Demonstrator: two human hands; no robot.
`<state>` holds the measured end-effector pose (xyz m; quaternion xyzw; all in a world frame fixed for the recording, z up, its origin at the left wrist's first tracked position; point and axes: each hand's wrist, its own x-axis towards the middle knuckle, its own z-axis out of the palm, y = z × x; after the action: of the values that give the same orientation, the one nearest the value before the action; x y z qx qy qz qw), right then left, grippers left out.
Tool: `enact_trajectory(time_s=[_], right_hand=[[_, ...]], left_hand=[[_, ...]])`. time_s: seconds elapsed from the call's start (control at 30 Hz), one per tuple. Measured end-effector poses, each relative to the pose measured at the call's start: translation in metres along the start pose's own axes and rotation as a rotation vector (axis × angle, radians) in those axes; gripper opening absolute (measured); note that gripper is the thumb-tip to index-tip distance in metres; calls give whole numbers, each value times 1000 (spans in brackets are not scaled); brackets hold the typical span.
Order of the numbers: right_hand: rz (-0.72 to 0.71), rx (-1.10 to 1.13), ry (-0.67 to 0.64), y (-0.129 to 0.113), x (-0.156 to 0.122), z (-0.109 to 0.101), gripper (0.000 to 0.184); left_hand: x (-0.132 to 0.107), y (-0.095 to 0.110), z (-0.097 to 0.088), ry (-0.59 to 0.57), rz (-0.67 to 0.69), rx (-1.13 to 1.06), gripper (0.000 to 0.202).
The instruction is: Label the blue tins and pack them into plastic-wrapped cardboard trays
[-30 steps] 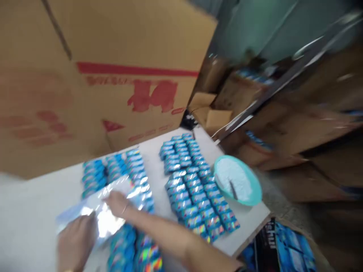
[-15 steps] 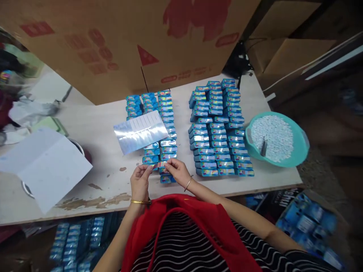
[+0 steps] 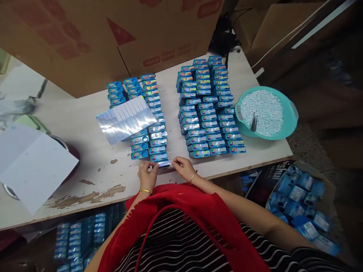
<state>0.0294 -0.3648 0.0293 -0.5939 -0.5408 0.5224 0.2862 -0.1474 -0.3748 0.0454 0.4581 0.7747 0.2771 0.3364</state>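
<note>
My left hand [image 3: 148,176] and my right hand [image 3: 184,169] pinch the two ends of a small shiny sticker strip [image 3: 164,163]. They hold it stretched level over the nearest blue case at the front of a row; whether it touches the case I cannot tell. Beyond my hands stand rows of small blue cases [image 3: 159,142], most with shiny labels along their upper faces. A silvery sticker sheet [image 3: 124,121] with pale blank strips lies tilted across the left rows.
A second block of blue cases [image 3: 214,124] stands to the right, beside a turquoise basin [image 3: 293,113] of white pellets [image 3: 262,109] with a metal scoop. A large cardboard box [image 3: 93,49] borders the back. White paper [image 3: 36,166] covers a round container at left.
Both hands have moved to the case nearest me, with the strip now stretched straight between them. The view has shifted, so the cases and basin appear further up and left.
</note>
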Motion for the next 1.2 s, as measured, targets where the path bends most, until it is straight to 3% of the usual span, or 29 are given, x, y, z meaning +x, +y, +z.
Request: enact_trajectory(time_s=[0.27,0.43,0.53,0.6,0.73,0.83,0.93,1.03,1.13,1.2], right_hand=[[-73,-153,7,11,1,-1,26],[-29,-165,-17,21,6,3,24],[70,-184,7,27,5,4,21],[53,-219,-1,28,2,5,31],[-123,-228,-237,23,-8,14,56],[-26,-133,-396,20,-11,26,74],[139,-51,-392,22,-6,32,79],[137,-121,-163,24,7,23,76],[-1,-230,43,20,30,8,69],[-115,-294,111,11,48,1,64]], left_hand=[[-4,1,9,-7,33,245,10],[-4,2,12,-31,43,363,11],[-1,2,11,26,-3,388,30],[2,-1,10,60,-76,367,50],[6,-11,11,47,-218,284,63],[1,-17,11,30,-233,265,63],[-1,-15,3,60,-87,334,57],[19,-4,-14,90,215,424,44],[68,12,-34,92,464,551,46],[112,20,-42,56,542,664,53]])
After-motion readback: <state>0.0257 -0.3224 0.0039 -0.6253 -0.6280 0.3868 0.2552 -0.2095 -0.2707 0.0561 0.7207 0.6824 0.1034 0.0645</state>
